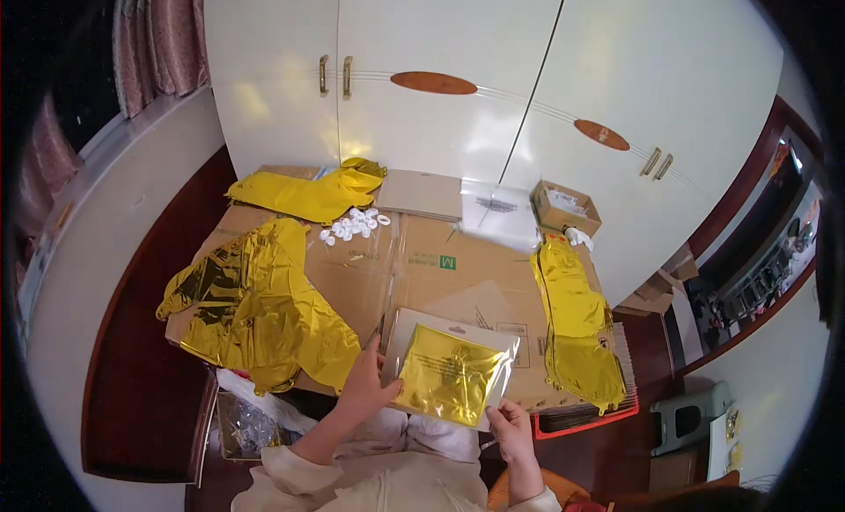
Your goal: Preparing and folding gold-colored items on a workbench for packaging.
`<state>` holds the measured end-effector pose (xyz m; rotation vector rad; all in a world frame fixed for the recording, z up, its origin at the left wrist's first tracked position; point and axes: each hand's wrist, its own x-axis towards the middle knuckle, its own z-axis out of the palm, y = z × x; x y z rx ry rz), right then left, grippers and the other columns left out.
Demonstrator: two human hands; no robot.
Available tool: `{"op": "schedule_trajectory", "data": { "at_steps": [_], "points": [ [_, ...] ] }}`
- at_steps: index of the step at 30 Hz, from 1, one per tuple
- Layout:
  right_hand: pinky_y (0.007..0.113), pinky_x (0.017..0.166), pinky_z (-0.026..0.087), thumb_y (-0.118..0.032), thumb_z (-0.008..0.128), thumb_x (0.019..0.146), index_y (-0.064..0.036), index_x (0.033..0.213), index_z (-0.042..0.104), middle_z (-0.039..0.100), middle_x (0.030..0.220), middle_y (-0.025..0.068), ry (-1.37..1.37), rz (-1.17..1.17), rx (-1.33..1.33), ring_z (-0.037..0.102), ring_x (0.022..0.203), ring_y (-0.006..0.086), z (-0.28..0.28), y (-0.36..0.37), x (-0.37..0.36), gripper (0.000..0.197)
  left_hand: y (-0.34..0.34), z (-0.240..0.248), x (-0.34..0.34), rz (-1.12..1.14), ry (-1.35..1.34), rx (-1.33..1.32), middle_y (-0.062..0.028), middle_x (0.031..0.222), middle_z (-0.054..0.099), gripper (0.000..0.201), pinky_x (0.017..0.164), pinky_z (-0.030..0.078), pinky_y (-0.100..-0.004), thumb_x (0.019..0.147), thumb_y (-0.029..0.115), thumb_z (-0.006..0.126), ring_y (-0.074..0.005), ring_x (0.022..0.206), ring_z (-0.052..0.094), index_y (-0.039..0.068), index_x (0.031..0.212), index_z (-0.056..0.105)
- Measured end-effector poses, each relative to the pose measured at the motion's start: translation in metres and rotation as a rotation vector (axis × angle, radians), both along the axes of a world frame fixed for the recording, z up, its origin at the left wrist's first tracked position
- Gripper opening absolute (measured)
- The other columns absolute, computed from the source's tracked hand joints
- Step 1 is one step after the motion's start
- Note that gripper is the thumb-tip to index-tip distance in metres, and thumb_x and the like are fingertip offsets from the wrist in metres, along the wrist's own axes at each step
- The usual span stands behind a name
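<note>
We have our left hand (368, 384) gripping the left edge of a clear, glossy plastic packet (451, 377) with folded gold foil inside; our right hand (510, 424) pinches its lower right corner; it hangs just above the near edge of the table (440, 257), flat brown cardboard. Crinkled gold foil sheets (255, 309) lie left; a long foil piece (576, 323) right; small white rings (354, 224) beyond.

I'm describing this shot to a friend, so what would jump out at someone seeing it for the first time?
The shiny gold foil: a big crumpled gold foil sheet lies at the left of the flattened cardboard, with a long gold strip at the right. In the foreground the left hand and right hand hold a clear packet of folded gold foil.
</note>
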<state>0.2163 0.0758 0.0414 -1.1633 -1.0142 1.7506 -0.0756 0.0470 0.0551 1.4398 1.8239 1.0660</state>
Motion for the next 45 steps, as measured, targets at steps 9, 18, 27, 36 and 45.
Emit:
{"op": "schedule_trajectory", "data": {
  "at_steps": [9, 18, 27, 36, 45],
  "points": [
    [0.021, 0.059, 0.04, -0.007, 0.065, 0.091, -0.0034, 0.093, 0.064, 0.06, 0.076, -0.0048, -0.132, -0.059, 0.436, 0.05, 0.066, 0.0031, -0.015, 0.011, -0.003, 0.004, -0.01, 0.025, 0.0, 0.098, 0.234, 0.455, -0.0164, 0.088, 0.055, 0.076, 0.075, 0.047, -0.0412, 0.07, 0.009, 0.07, -0.0316, 0.081, 0.055, -0.001, 0.138, 0.038],
    [0.021, 0.059, 0.039, -0.007, 0.066, 0.09, -0.0006, 0.092, 0.066, 0.057, 0.075, -0.0063, -0.177, -0.038, 0.538, 0.046, 0.066, 0.0026, -0.019, 0.029, -0.015, 0.007, 0.007, -0.011, -0.001, 0.111, 0.242, 0.588, -0.0184, 0.088, 0.057, 0.079, 0.074, 0.048, -0.0441, 0.07, 0.012, 0.069, -0.0343, 0.077, 0.058, -0.002, 0.14, 0.035],
    [0.021, 0.06, 0.041, -0.008, 0.066, 0.09, 0.0009, 0.093, 0.068, 0.061, 0.075, -0.0052, -0.289, 0.006, 0.546, 0.05, 0.068, 0.0032, -0.016, 0.028, -0.018, 0.01, 0.013, -0.023, -0.002, 0.165, 0.183, 0.483, -0.0274, 0.094, 0.06, 0.083, 0.067, 0.051, -0.0479, 0.071, 0.016, 0.068, -0.0425, 0.082, 0.062, -0.005, 0.141, 0.028],
    [0.022, 0.062, 0.045, -0.01, 0.065, 0.091, 0.0005, 0.087, 0.067, 0.063, 0.075, -0.0012, -0.284, -0.02, 0.6, 0.053, 0.068, 0.005, -0.016, 0.035, -0.016, 0.011, 0.008, -0.007, -0.004, 0.159, 0.02, 0.355, -0.0213, 0.09, 0.064, 0.071, 0.062, 0.053, -0.0371, 0.073, 0.006, 0.061, -0.0323, 0.07, 0.066, 0.0, 0.139, 0.036],
    [0.023, 0.067, 0.046, -0.008, 0.063, 0.092, -0.0018, 0.095, 0.063, 0.062, 0.08, -0.001, -0.148, 0.035, 0.406, 0.054, 0.073, 0.0063, -0.016, 0.047, -0.011, 0.007, 0.02, 0.004, -0.028, -0.124, -0.41, 0.445, -0.0029, 0.081, 0.061, 0.021, 0.062, 0.048, -0.0221, 0.081, 0.008, 0.066, -0.0055, 0.072, 0.056, 0.001, 0.099, 0.058]
  ]
}}
